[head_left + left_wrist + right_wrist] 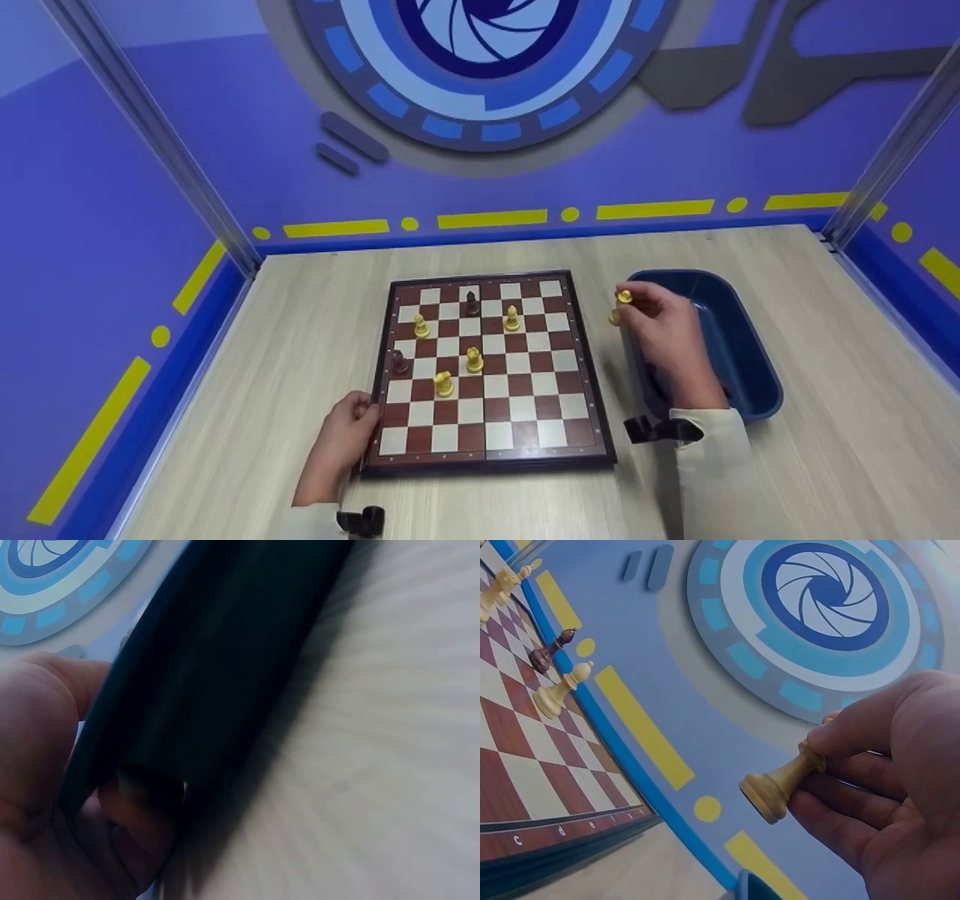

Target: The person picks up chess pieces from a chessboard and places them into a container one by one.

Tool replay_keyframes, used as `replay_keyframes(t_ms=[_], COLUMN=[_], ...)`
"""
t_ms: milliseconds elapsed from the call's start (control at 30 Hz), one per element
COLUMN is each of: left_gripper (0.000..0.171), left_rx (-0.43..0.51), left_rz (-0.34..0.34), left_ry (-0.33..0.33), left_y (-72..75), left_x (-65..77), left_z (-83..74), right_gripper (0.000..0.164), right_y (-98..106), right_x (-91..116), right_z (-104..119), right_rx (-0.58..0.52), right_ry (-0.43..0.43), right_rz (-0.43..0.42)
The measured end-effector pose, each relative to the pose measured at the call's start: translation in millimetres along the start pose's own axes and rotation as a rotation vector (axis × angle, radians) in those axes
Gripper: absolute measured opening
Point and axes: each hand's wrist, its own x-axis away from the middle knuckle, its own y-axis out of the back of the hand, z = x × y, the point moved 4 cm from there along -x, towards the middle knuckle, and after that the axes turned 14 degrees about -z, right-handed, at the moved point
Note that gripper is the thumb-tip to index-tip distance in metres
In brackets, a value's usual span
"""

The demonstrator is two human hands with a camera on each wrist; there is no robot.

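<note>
My right hand [667,330] pinches a gold chess piece [774,787] between thumb and fingers, its round base free and its head partly hidden by the thumb. This hand is above the left rim of a dark blue bin [739,330], to the right of the chessboard [535,435]. At the board's left edge, my left hand [345,435] grips the rim, with the thumb on top and fingers curled beneath in the left wrist view. On the board stand a gold knight [444,385], a gold bishop [512,319] and several other gold and dark pieces.
The board lies on a pale wooden table [315,300]. Blue printed panels [480,187] wall it in at the back and both sides, with metal posts [165,142] at the corners. Something dark lies low inside the bin, mostly behind the right wrist.
</note>
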Motion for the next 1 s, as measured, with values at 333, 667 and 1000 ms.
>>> replay_keyframes(t_ms=[333,667,1000], left_gripper=[0.016,0.018,0.021], left_rx=[-0.006,0.006,0.015], left_rz=[-0.005,-0.003,0.01], left_ry=[-0.018,-0.006,0.036], left_y=[0.1,-0.2,-0.6], left_x=[0.1,0.2,1.2], left_z=[-1.8,-3.1,-4.4], right_gripper=[0.026,0.03,0.029], right_y=[13.4,28.2,35.5], right_x=[-2.2,-6.3,-9.4], right_z=[-8.2,-19.3,-30.8], right_rx=[0.032,0.096,0.163], right_ry=[-0.044,-0.094,-0.087], right_rz=[-0.001,0.051,0.105])
